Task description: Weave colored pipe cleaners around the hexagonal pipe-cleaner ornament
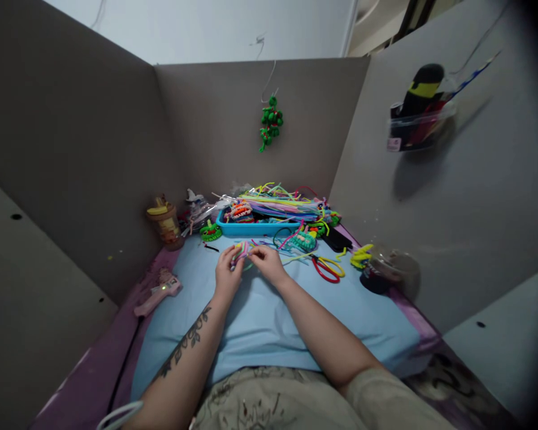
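My left hand (228,272) and my right hand (267,263) meet over a light blue cloth (260,316). Both pinch a small piece made of coloured pipe cleaners (242,252), pink, yellow and green. The fingers of both hands are closed on it. Just beyond them lie loose pipe cleaners (296,242) and a teal knitted-looking piece (303,240). A blue tray (255,227) full of long pipe cleaners stands behind.
Red-handled scissors (327,269) lie right of my hands. A pink glue gun (158,292) rests at the left, a yellow-lidded cup (165,224) behind it. A round dark holder (379,272) sits right. Grey cardboard walls (94,149) enclose the space; a green ornament (270,122) hangs at the back.
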A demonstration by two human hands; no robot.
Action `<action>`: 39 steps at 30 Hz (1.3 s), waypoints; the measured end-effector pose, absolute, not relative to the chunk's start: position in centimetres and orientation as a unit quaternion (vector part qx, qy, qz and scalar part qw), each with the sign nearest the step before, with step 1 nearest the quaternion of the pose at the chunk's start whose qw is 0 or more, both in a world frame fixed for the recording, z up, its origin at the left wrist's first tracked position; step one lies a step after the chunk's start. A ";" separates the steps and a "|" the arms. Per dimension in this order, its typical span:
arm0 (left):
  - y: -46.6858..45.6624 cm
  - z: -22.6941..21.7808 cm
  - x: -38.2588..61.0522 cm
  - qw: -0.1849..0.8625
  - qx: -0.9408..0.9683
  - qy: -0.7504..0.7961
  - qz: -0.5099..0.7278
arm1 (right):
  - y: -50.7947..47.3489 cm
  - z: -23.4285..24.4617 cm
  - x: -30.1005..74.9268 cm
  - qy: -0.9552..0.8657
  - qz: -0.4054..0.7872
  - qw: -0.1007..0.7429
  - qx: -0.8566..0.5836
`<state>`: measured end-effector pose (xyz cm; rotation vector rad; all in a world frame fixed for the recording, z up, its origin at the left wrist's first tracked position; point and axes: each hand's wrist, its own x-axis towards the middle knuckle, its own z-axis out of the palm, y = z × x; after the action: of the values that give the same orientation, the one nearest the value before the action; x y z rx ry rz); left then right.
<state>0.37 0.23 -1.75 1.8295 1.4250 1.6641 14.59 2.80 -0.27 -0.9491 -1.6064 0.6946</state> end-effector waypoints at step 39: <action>-0.6 -0.9 1.5 0.178 0.569 0.536 0.598 | 1.9 -0.7 13.7 -0.768 0.157 0.500 -0.369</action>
<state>1.54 -0.59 -0.89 1.6105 1.5147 1.6908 13.74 1.92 -0.69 -0.8917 -1.8575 0.3791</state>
